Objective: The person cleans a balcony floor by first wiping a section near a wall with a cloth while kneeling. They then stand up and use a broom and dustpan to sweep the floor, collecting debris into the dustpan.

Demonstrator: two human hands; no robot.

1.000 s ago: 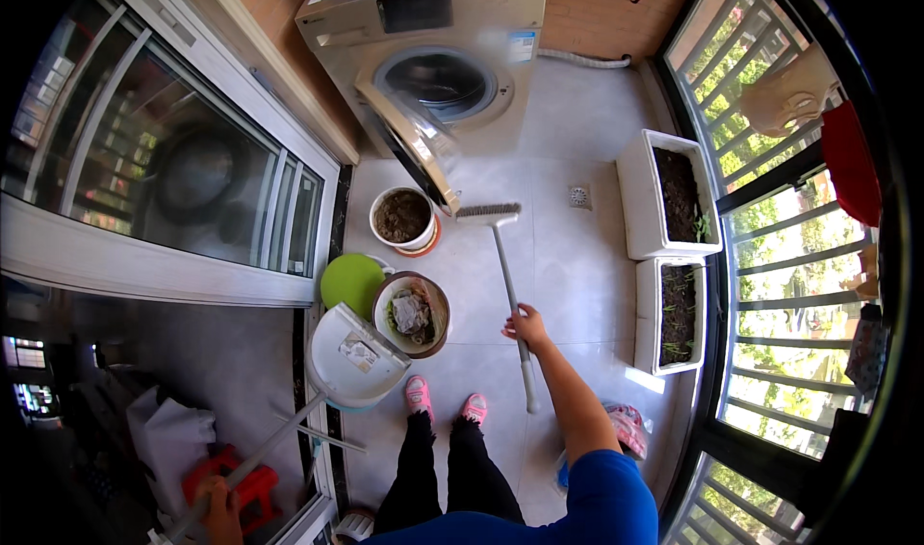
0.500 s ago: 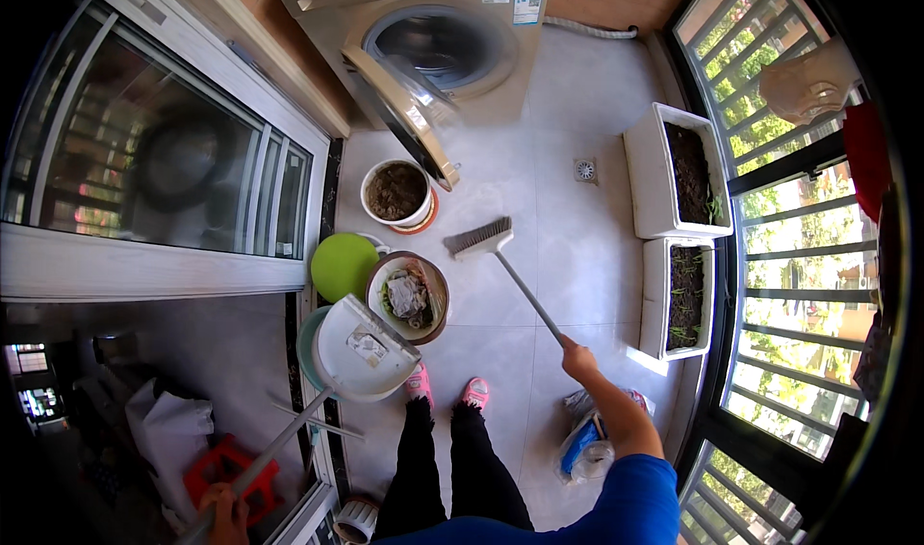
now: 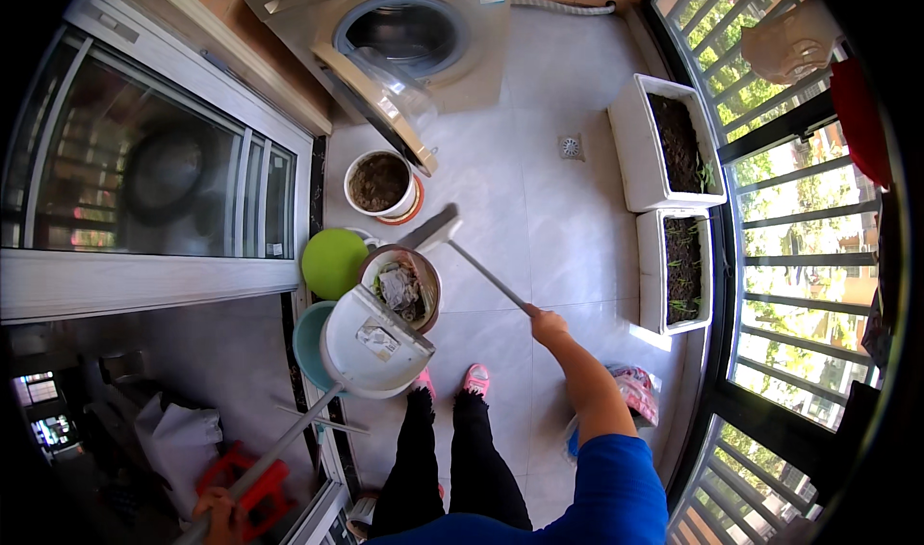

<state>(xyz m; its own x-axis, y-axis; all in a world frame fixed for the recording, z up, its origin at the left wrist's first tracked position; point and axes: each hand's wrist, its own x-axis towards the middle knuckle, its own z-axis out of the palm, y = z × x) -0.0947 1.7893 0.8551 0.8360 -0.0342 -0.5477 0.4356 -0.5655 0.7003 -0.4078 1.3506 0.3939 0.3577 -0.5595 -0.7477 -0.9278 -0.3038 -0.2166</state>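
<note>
My right hand (image 3: 549, 326) is closed round the grey stick of a broom (image 3: 491, 272). The broom's head, with dark bristles, is beside the upper right rim of a round bin (image 3: 440, 285) that holds crumpled paper and scraps; whether they touch I cannot tell. At the lower left my left hand (image 3: 220, 514) grips the long handle of a white dustpan (image 3: 356, 364). The pan's straight lip overlaps the bin's near side, hiding part of it. A teal basin (image 3: 310, 350) shows partly from under the pan.
A green round lid (image 3: 333, 264) and a pot of soil (image 3: 379, 182) stand beyond the bin. The washing machine (image 3: 486, 59) has its door (image 3: 380, 107) swung out. White planters (image 3: 643, 165) line the window side. A red stool (image 3: 260, 492) and plastic bags (image 3: 635, 391) are nearby.
The broom head has moved left, closer to the bin, with my right hand following. The dustpan has shifted slightly right, further over the bin. The whole view has shifted a little.
</note>
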